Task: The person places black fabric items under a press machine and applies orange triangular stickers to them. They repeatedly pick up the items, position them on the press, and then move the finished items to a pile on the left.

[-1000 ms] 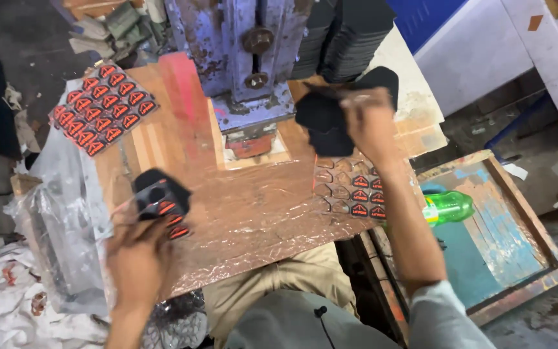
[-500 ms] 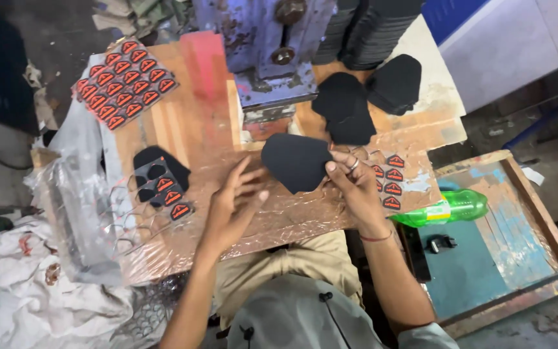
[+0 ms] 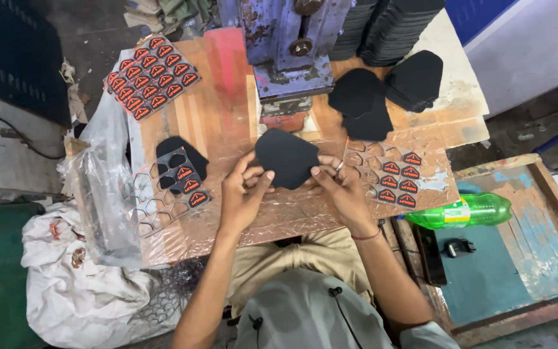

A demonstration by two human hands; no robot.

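At the near edge of the wooden workbench point(image 3: 227, 123), covered by a crinkled clear film, the seated person works over their lap. The left hand point(image 3: 243, 190) and right hand point(image 3: 338, 184) each pinch one side of a single black shield-shaped piece point(image 3: 287, 157), fingers closed on its edges, held just above the bench centre. Left of the hands lies one partly emptied label sheet point(image 3: 179, 178) with three red-and-black labels remaining; right of them a second sheet point(image 3: 398, 176) carries six. At the far left corner sits one full label sheet point(image 3: 152, 76). Behind the hands stands a blue press point(image 3: 285, 39); loose black pieces point(image 3: 363, 103) lie to its right, stacks behind. Off the right edge, one green bottle point(image 3: 466, 210) rests on a framed board. Open bench remains between the press and the left sheet.
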